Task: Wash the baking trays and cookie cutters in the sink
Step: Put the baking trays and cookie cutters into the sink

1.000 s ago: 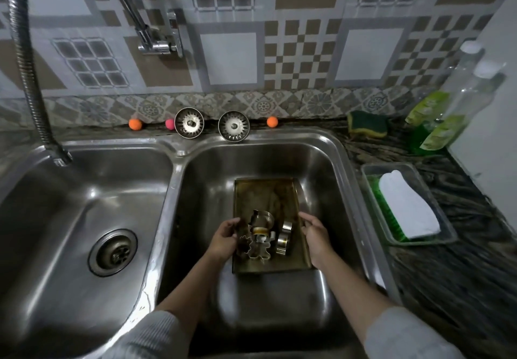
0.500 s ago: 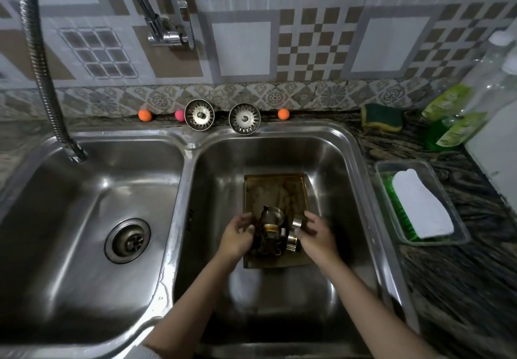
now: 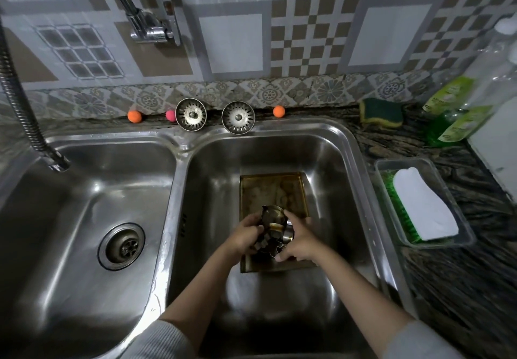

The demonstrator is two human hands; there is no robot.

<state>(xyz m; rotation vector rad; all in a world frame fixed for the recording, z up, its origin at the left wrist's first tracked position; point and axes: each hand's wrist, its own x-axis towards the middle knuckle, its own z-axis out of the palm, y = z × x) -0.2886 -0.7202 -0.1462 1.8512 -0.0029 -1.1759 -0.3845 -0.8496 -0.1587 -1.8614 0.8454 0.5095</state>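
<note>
A: Tray (image 3: 272,190) lies flat in the right sink (image 3: 347,146), stained, no water running.
B: Hands?
A: Left hand (image 3: 244,232) and right hand (image 3: 300,239) both curl round the cutters (image 3: 272,225), gathered over the tray.
B: Step?
A: Looks like clearing cutters off before washing. Next likely needs somewhere to put them, then tap (image 3: 151,29) and sponge (image 3: 381,112).

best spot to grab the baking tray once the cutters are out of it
Probably the baking tray by its two long raised rims, one hand coming in from each side. It lies flat on the floor of the right sink basin, so only the upturned edges offer a hold; the near end is covered by both hands gathering the cookie cutters.
</note>
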